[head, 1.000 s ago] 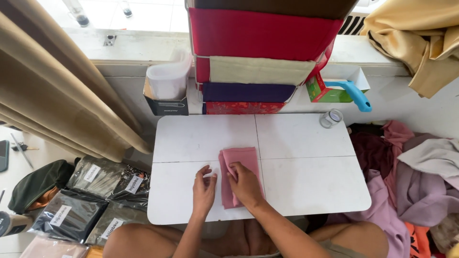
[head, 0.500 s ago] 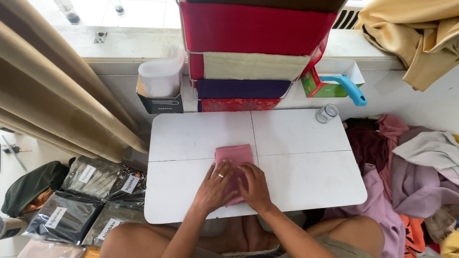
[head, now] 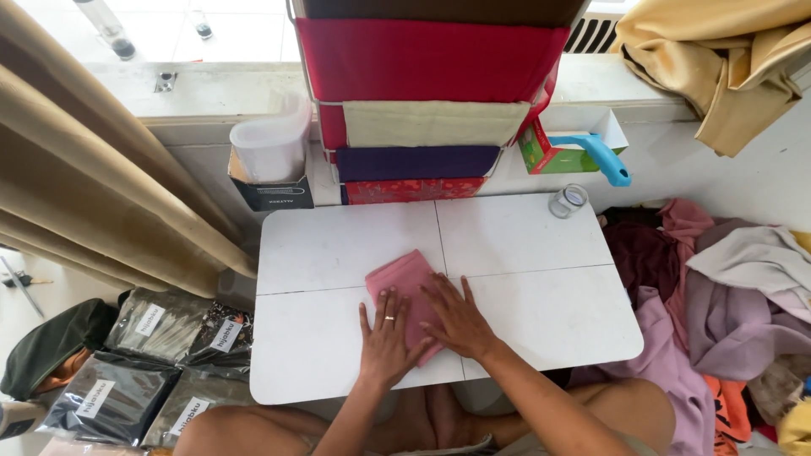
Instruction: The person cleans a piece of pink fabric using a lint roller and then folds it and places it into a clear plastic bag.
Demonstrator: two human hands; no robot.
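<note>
A folded pink cloth lies near the middle of a small white folding table. My left hand rests flat on the cloth's near left part, fingers spread, a ring on one finger. My right hand presses flat on its near right part, fingers apart. Both palms cover the cloth's near end, and neither hand grips anything.
A small glass jar stands at the table's far right corner. Behind the table hang stacked folded fabrics in a rack, beside a white container and a blue-handled tool. Packaged dark garments lie left; loose clothes pile right.
My left hand moved from the cloth's left edge onto the cloth, beside the right hand. The cloth now lies slightly turned, and both hands press it flat.
</note>
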